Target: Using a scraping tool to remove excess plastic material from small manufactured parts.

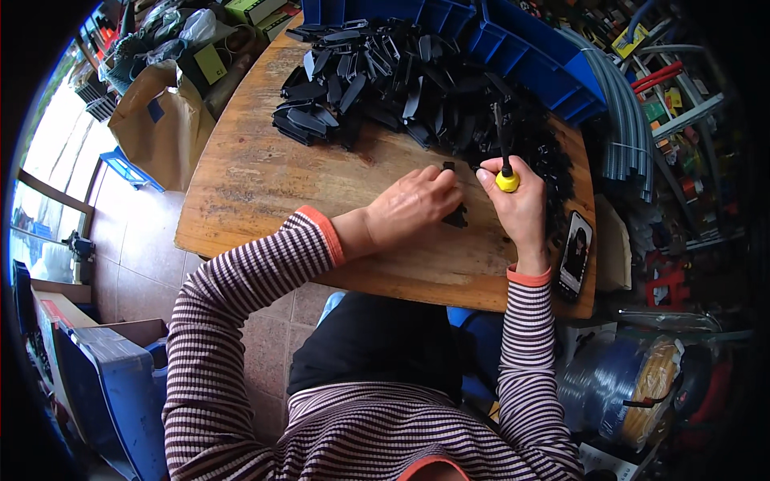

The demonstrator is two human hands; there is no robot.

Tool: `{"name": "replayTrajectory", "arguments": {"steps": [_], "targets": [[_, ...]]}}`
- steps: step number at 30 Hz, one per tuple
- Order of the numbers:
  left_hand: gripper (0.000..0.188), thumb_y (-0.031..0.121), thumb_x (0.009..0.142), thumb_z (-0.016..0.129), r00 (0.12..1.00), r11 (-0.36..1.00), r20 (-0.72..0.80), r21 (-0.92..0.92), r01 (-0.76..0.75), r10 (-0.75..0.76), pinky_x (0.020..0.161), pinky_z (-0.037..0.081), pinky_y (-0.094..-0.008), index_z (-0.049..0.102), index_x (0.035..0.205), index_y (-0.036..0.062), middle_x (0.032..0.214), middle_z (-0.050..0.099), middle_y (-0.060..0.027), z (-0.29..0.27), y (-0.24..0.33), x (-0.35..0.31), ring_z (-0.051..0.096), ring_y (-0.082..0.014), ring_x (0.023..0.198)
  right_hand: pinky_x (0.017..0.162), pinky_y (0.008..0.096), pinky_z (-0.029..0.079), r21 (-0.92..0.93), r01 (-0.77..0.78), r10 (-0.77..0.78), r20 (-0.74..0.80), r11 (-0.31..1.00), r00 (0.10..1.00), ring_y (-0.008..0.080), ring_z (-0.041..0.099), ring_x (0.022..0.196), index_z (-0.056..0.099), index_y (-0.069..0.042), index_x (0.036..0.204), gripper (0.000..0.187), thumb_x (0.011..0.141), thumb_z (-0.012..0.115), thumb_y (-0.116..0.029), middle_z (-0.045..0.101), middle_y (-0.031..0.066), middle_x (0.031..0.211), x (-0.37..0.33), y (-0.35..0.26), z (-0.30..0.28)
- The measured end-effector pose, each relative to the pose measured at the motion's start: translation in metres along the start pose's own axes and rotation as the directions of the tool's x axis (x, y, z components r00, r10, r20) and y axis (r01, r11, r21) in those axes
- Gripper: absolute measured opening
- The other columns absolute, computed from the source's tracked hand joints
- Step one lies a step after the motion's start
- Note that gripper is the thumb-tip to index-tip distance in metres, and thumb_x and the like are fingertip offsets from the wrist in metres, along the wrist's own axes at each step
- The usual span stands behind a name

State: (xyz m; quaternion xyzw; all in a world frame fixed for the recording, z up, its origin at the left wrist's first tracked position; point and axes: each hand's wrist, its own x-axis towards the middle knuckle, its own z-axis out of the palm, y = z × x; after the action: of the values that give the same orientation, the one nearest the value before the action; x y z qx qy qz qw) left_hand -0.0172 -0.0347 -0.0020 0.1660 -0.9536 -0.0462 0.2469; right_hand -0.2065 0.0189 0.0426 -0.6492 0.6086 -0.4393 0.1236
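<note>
My left hand [417, 200] is closed over a dark plastic part [456, 216] on the wooden table. Pieces of that part show above and below the fingers, which hide its middle. My right hand [517, 200], just to the right, grips a tool [506, 178] with a round yellow end and a slim black stem pointing away from me. It looks like a screwdriver, but its exact kind is unclear. Beyond both hands lies a large heap of black plastic parts [417, 88], some long and flat, others smaller. The tool's stem overlaps the heap in view.
The wooden table [249, 176] has blue plastic bins [537, 52] along its far side. A phone [575, 255] rests near the right edge. Left of the table stands a brown paper bag [156, 120]; grey tubing [622, 120] and cluttered shelves lie right. A blue box [120, 385] sits lower left.
</note>
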Motion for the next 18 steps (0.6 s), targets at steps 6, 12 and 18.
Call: {"name": "replayTrajectory", "arguments": {"steps": [6,12,18], "targets": [[0.029,0.01,0.075,0.059,0.981,0.982,-0.039,-0.004,-0.188,0.188,0.082,0.048,-0.0351,0.054,0.103,0.0028,0.099,0.051,-0.0111,0.011,0.005,0.006,0.055,-0.0256,0.09,0.061,0.0303,0.049,-0.065,0.055,-0.057,-0.024,0.996,0.998,0.0245,0.066,0.067,0.062,0.001,0.085,0.012,0.081,0.07,-0.006,0.066,0.0125,0.078,-0.003,0.016,-0.003],[0.028,0.009,0.077,0.058,0.991,0.99,0.001,-0.046,-0.135,0.135,0.082,0.048,-0.0357,0.055,0.103,0.0027,0.098,0.053,-0.0117,0.002,0.007,0.006,0.055,-0.0268,0.09,0.061,0.0325,0.05,-0.191,-0.139,0.156,0.077,0.972,0.985,0.0297,0.065,0.065,0.061,0.0,0.086,0.013,0.08,0.07,-0.008,0.065,0.0153,0.073,-0.004,0.018,-0.005],[0.028,0.007,0.076,0.06,0.994,0.996,0.094,-0.062,0.06,-0.054,0.085,0.049,-0.0375,0.055,0.103,0.002,0.103,0.058,-0.013,-0.006,-0.005,-0.008,0.056,-0.0296,0.092,0.061,0.0266,0.048,-0.104,0.002,0.016,0.176,0.995,0.984,0.012,0.061,0.064,0.062,0.001,0.086,0.012,0.08,0.07,-0.004,0.064,0.0083,0.072,0.006,0.002,0.011]]}}
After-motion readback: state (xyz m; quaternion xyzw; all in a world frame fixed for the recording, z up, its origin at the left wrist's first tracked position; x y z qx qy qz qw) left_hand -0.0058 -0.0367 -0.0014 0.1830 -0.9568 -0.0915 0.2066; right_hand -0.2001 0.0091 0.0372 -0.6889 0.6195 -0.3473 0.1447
